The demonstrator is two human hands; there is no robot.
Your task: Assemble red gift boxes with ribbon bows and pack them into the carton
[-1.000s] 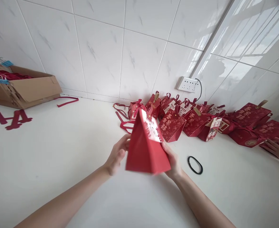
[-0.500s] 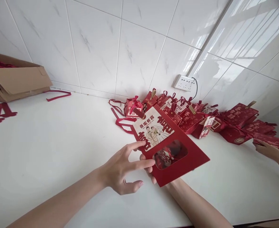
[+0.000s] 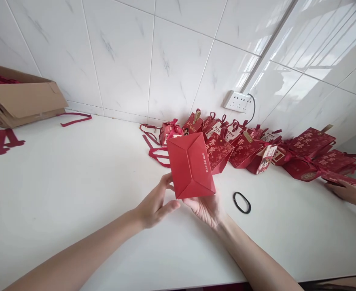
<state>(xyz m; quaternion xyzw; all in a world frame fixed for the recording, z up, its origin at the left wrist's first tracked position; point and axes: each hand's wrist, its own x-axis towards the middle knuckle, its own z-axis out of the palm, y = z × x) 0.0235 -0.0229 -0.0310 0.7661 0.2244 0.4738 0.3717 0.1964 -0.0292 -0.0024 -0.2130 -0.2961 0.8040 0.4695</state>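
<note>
A red paper gift box (image 3: 190,166) is tilted so that its folded base faces me, with small pale print along one side. Beneath and behind it, my right hand (image 3: 206,210) supports the box, its fingers mostly hidden by it. My left hand (image 3: 155,202) is at the box's left edge, fingers partly behind it and thumb apart from them, below the lower left corner. Whether those hidden fingertips press on the box I cannot tell. A black ring-shaped band (image 3: 242,203) lies on the white table (image 3: 105,194) to the right.
Several red gift boxes (image 3: 246,151) stand along the tiled wall, under a white power strip (image 3: 238,101). Red ribbons (image 3: 159,155) lie left of them. A cardboard box (image 3: 26,99) with red contents sits at far left. Another person's hand (image 3: 349,192) touches a red box at far right.
The gift box has turned from its printed, windowed front to its base. My left fingers have moved from the front to its left edge. The black band has come into view.
</note>
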